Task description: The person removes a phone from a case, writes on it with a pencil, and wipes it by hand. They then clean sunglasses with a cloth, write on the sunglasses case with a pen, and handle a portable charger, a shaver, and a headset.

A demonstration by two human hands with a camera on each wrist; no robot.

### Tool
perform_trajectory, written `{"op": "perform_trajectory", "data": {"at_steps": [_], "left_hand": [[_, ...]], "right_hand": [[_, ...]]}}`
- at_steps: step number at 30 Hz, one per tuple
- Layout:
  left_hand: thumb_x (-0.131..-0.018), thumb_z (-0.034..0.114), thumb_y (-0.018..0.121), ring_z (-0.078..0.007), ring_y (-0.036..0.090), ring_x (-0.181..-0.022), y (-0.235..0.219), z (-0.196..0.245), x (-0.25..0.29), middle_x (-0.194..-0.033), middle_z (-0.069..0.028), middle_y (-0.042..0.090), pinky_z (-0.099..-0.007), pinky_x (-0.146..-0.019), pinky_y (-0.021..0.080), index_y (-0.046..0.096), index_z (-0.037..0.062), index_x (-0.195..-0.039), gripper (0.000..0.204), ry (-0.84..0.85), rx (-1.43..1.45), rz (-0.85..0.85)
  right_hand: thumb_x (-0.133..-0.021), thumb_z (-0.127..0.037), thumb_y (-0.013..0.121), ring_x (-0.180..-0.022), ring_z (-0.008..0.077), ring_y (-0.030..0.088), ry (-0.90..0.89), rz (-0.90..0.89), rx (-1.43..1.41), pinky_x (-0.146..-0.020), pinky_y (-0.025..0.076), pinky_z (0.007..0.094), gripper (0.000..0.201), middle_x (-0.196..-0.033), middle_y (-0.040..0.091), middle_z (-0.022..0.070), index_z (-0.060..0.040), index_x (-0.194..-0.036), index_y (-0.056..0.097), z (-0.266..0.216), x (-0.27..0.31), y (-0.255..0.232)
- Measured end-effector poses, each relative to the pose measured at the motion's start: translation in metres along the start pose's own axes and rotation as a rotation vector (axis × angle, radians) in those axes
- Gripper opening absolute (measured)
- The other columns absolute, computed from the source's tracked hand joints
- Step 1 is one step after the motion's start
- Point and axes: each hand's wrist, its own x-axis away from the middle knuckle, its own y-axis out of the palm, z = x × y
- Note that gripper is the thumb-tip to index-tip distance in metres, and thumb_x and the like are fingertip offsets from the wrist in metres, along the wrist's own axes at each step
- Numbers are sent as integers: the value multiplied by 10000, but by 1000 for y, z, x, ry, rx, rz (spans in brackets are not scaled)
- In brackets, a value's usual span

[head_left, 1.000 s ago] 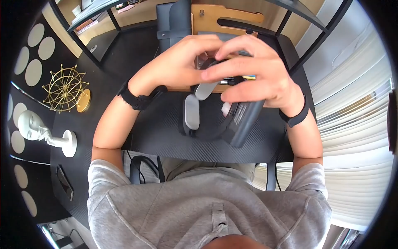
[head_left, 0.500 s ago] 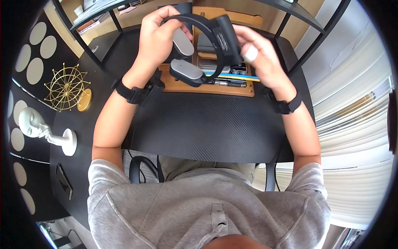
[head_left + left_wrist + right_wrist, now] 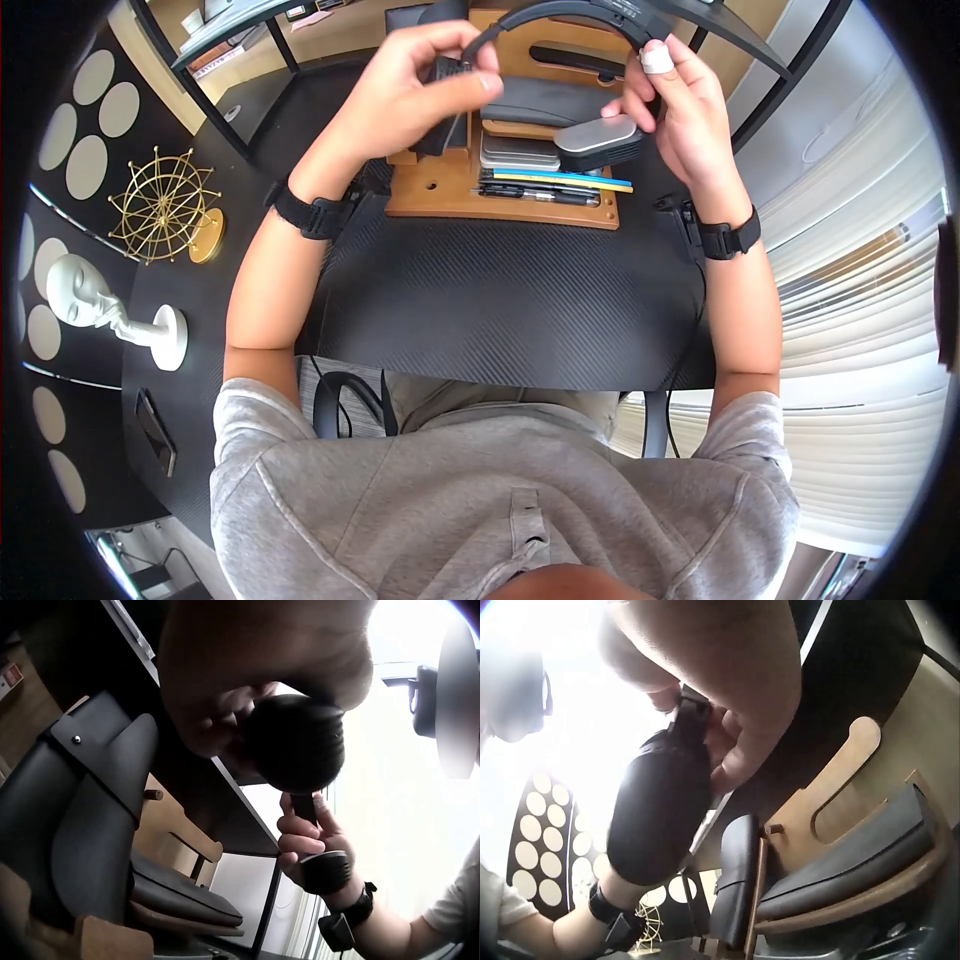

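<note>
Black headphones (image 3: 560,10) with silver-faced ear cups are held up over the back of the desk, the band arching away from the body. My left hand (image 3: 405,95) grips one end, its fingers curled around a dark ear cup (image 3: 296,742), seen in the left wrist view. With a white wrap on the thumb, my right hand (image 3: 690,115) pinches the band's other end above the second ear cup (image 3: 598,140). In the right wrist view that cup (image 3: 660,810) hangs below the right fingers. The left cup is partly hidden by the left hand in the head view.
Below the headphones stands a wooden organizer (image 3: 430,196) with a dark case (image 3: 535,102), pens (image 3: 540,194) and pencils. To the left are a gold wheel ornament (image 3: 163,205), a white face sculpture (image 3: 80,290) and a phone (image 3: 155,432). Black shelf frames flank the desk.
My hands have moved apart, the right one up and rightward onto the band's end. The headphones have turned and spread between them, their band now farther from my body.
</note>
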Motion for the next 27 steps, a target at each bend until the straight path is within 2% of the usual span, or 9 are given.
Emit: {"op": "perform_trajectory", "data": {"at_steps": [1, 2, 4, 7, 9, 18, 21, 24, 27], "left_hand": [[-919, 171, 779, -54, 583, -797, -1, 2, 2, -810, 18, 628, -225, -724, 493, 667, 25, -988, 197, -54, -100, -63], [-931, 100, 748, -69, 574, -836, -4, 4, 4, -858, 7, 609, -245, -776, 481, 640, -4, -1047, 189, -129, -190, -154], [-919, 128, 769, -93, 586, -820, -4, 0, 4, -860, -5, 622, -274, -780, 495, 649, 4, -1009, 193, -82, -318, -232], [-905, 145, 781, -128, 603, -811, 0, -3, 6, -853, -27, 637, -297, -783, 504, 656, 8, -970, 197, -86, -431, -305], [-897, 147, 783, -143, 610, -800, 4, -3, 5, -843, -41, 647, -305, -778, 508, 657, 6, -958, 199, -95, -431, -318], [-870, 157, 805, -150, 630, -784, 8, -2, 6, -821, -54, 675, -306, -749, 508, 661, 7, -962, 228, -193, -461, -354], [-870, 155, 806, -150, 636, -796, 10, 0, 6, -824, -47, 680, -303, -757, 507, 670, 9, -990, 233, -228, -350, -255], [-870, 144, 812, -141, 640, -822, 10, 3, 6, -846, -28, 685, -299, -780, 510, 682, 14, -1032, 245, -171, -444, -193], [-871, 120, 816, -128, 638, -847, 10, -3, 8, -893, -19, 694, -303, -809, 517, 684, 15, -1083, 271, -154, -474, -200]], "right_hand": [[-1093, -334, 553, -560, 53, 455, -56, -34, 24, -713, 591, 317, 333, -757, 458, -24, -11, -1145, 615, 6, -2, -9], [-1091, -328, 560, -558, 48, 451, -78, -30, 112, -692, 586, 307, 326, -757, 470, -24, -8, -1112, 619, 6, -1, -14], [-1086, -318, 575, -552, 38, 444, -122, -25, 291, -651, 576, 289, 322, -756, 495, -24, -3, -1044, 627, 1, -1, -18], [-1064, -314, 620, -581, 39, 498, -163, 0, 457, -586, 541, 243, 321, -765, 526, -38, 0, -1096, 678, -8, 2, -12], [-1060, -336, 624, -618, 45, 543, -166, -14, 563, -567, 524, 223, 345, -772, 530, -48, -21, -1180, 695, -12, 3, -15], [-1069, -377, 599, -633, 37, 535, -160, -59, 554, -587, 505, 207, 385, -778, 531, -50, -36, -1221, 691, -2, 3, -14], [-1038, -233, 650, -673, 38, 513, -104, -160, 431, -697, 526, 236, 400, -838, 644, -14, -30, -1379, 602, -17, 7, -1], [-1024, -228, 668, -698, 16, 467, 84, -339, 478, -652, 478, 221, 412, -869, 647, -17, -59, -1396, 614, -32, 14, 10], [-1008, -172, 665, -770, 60, 506, -65, -363, 622, -682, 483, 254, 395, -905, 626, 11, -8, -1363, 607, -35, 14, 14]]}}
